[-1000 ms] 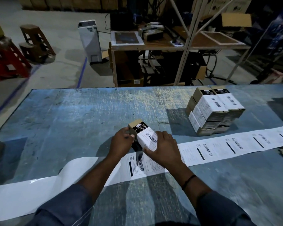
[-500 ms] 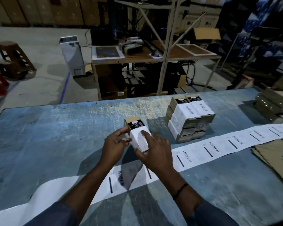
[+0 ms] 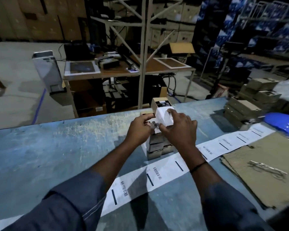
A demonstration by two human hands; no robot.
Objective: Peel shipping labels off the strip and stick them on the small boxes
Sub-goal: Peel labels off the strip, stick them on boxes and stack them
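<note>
I hold a small labelled box (image 3: 163,112) up over the stack of labelled boxes (image 3: 157,144) that stands on the blue tabletop (image 3: 57,147). My right hand (image 3: 178,129) wraps the box from the near side, fingers (image 3: 171,113) curled across its white label and pinching it. My left hand (image 3: 138,129) meets it from the other side, fingers closed near the box's lower edge (whether they grip the box or only touch it, I cannot tell). The label strip (image 3: 157,175) runs across the tabletop under my forearms, barcodes showing. To the right lie a sheet of corrugated cardboard (image 3: 257,172) and a pile of unlabelled brown boxes (image 3: 240,110), well apart from the stack.
</note>
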